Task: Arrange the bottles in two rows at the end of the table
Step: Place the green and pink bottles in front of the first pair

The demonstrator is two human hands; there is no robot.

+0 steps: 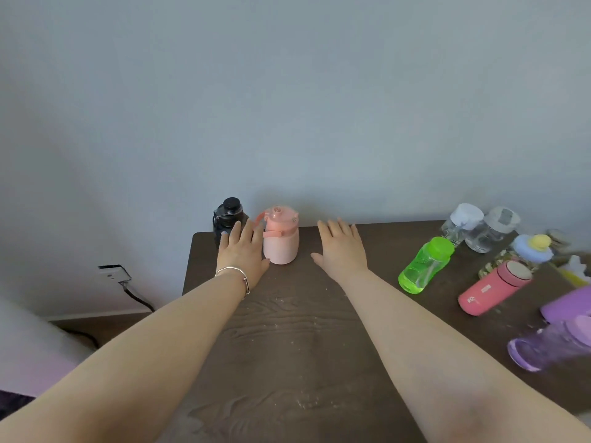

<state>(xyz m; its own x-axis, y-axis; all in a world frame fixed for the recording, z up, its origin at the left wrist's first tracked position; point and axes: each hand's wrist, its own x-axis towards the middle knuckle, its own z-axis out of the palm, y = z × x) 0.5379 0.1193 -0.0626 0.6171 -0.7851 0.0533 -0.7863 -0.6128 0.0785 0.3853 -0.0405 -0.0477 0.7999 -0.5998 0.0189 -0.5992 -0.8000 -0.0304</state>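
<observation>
Just beyond my left hand point(244, 251), the black bottle point(228, 215) and the pink bottle point(281, 238) stand upright side by side at the far edge of the bench point(287, 330). My left hand lies flat with fingers spread wide, holding nothing, its thumb side just beside the pink bottle. My right hand point(343, 247) is equally wide and empty. Well to the right of it, the green bottle point(425, 266) and red bottle point(494, 287) lie tilted among clear bottles point(479, 228) and a purple bottle point(550, 343).
</observation>
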